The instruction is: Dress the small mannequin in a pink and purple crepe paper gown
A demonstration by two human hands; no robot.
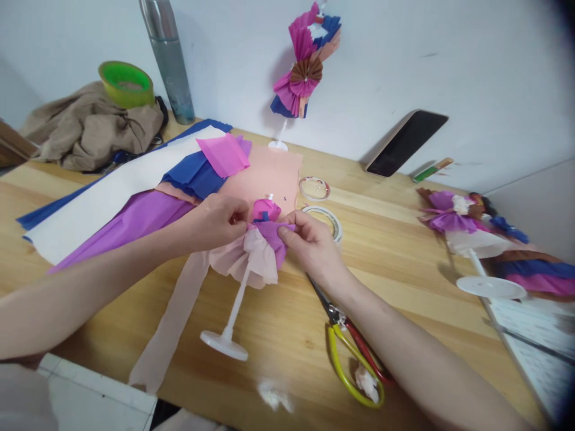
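A small dress form on a white stand (233,311) tilts in the middle, dressed in a pink top (265,211), purple paper (273,234) and a pale pleated skirt (258,260). My left hand (220,221) is at the left of its waist, with its fingers closed; what they hold is hidden. My right hand (309,239) pinches the purple paper at the right side of the waist between thumb and finger. A long pale paper strip (171,323) trails from the skirt's left side down to the table's front edge.
Scissors with yellow and red handles (341,341) lie beneath my right forearm. Tape rolls (332,218) lie behind my right hand. Coloured paper sheets (112,185) spread at left. Other dressed forms (299,84) stand at the back and right. A phone (406,142) leans on the wall.
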